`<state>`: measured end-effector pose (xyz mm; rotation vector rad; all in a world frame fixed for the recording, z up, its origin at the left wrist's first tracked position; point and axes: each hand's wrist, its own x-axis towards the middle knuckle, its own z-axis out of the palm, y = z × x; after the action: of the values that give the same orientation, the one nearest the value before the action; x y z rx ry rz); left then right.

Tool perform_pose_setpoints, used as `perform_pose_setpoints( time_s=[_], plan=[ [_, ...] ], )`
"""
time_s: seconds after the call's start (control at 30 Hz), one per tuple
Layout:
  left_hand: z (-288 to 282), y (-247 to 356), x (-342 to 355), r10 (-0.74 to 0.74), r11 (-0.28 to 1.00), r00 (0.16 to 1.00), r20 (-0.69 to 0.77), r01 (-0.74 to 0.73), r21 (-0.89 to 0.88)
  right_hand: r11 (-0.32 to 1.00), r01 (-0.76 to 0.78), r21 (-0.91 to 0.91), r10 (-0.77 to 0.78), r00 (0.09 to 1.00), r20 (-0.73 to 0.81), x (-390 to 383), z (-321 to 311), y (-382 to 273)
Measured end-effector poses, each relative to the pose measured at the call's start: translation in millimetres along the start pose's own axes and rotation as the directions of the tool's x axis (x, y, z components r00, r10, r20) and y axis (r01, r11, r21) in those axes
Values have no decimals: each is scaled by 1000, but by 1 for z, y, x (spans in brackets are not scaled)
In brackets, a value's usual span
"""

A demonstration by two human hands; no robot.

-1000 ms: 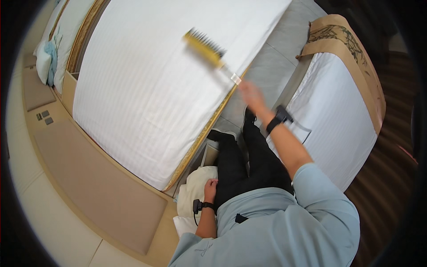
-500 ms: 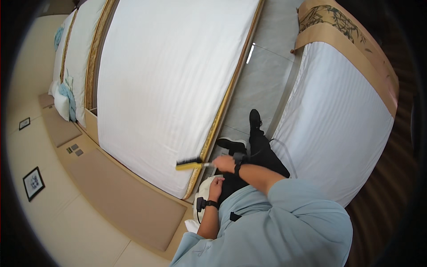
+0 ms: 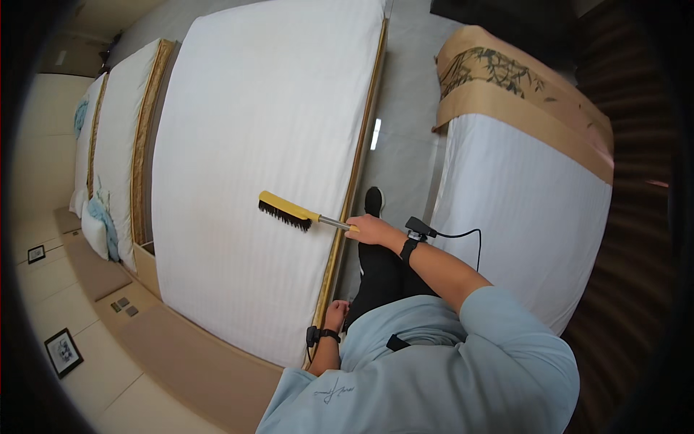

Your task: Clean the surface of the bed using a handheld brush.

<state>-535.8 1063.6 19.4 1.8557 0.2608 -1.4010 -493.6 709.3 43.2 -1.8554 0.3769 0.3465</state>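
Observation:
My right hand (image 3: pixel 372 230) grips the metal handle of a yellow brush (image 3: pixel 288 210) with black bristles. The brush head rests bristles-down on the white striped sheet of the large bed (image 3: pixel 246 145), near its right edge. My left hand (image 3: pixel 335 316) hangs low beside the bed's gold-trimmed edge, fingers curled, with nothing visible in it. Both wrists wear black bands, and a cable runs from the right one.
A second bed (image 3: pixel 528 195) with a tan patterned runner (image 3: pixel 506 79) stands to the right across a narrow grey-floored aisle (image 3: pixel 405 145). White pillows (image 3: pixel 116 137) line the headboard end at left. A tan ledge with switches (image 3: pixel 123 307) and a framed picture (image 3: pixel 61 351) are at lower left.
The brush swung from the far part of the sheet down to the bed's near corner, and now rests out on the sheet again near the middle of the right edge. My view has shifted.

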Motion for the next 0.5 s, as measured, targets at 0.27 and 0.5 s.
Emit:
perform_pose_setpoints(
  time_s=[0.27, 0.5],
  plan=[
    [41, 104, 118, 94, 995, 992, 85, -98, 33, 986, 20, -167, 3, 991, 134, 111, -52, 14],
    [36, 216, 150, 3, 990, 999, 55, 4, -141, 991, -136, 0, 130, 951, -282, 171, -249, 120]
  ],
)
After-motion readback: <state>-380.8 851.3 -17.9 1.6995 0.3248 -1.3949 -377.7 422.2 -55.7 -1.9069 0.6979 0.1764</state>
